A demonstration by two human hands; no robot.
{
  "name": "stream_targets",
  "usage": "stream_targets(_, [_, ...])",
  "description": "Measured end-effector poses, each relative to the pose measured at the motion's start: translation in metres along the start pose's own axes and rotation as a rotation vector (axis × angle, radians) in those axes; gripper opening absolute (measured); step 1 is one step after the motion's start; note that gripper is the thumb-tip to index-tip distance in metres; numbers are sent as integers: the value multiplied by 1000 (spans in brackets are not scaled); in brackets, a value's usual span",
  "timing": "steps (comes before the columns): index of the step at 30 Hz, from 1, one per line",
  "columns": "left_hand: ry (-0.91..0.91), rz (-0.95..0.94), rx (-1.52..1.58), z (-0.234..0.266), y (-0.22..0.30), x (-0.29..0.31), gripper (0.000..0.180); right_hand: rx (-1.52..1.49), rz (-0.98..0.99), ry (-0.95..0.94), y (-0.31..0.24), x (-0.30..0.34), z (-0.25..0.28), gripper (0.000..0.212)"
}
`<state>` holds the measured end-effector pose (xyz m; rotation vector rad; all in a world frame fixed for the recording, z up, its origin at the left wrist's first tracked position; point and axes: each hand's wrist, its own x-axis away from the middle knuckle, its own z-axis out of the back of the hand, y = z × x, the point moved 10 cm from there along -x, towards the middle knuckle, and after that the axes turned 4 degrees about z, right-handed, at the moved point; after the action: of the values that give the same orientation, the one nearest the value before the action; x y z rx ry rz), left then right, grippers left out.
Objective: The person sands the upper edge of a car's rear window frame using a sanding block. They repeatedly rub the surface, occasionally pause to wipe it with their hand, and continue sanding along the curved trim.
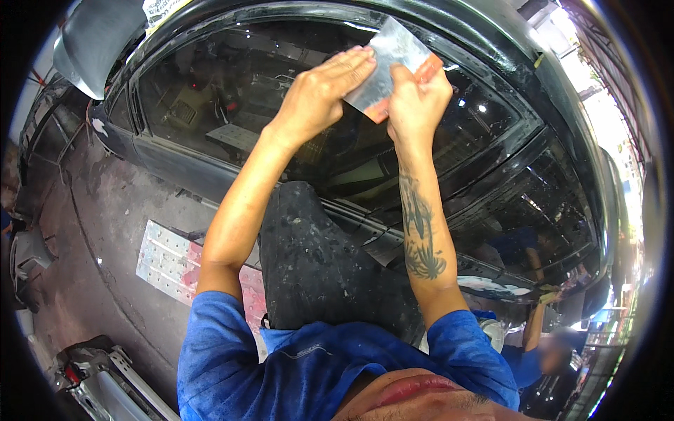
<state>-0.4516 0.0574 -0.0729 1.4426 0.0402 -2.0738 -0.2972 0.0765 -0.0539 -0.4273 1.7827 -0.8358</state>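
Note:
My right hand (420, 95) grips a wide putty spreader (399, 43) by its orange back edge, thumb pressed on the flat blade. The blade is grey metal with pale smears and is held tilted above the car's dark side window (239, 77). My left hand (324, 88) reaches in from the left with fingers stretched out and close together. Its fingertips lie against the left edge of the blade. Whether anything is under those fingers is hidden. The black car roof edge (484, 42) runs beyond both hands.
A perforated metal plank (165, 261), stained red, is beside my legs. Lower left lies a car part with a red lamp (88, 375); a grey chair (29, 256) stands at the far left. A co-worker in blue (530, 358) reaches toward the car at lower right.

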Motion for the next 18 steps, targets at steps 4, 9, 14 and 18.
stream_targets(4, [47,15,22,8,-7,2,70,110,99,-80,-8,0,-14,7])
stream_targets(9, [30,19,-13,6,-7,3,71,2,-35,-43,8,1,-11,16])
stream_targets(14, [19,12,-28,10,-10,4,71,15,-67,-79,9,-3,-16,14])
stream_targets(18, [21,30,-47,9,-12,5,71,64,-136,-65,16,-3,-16,14])
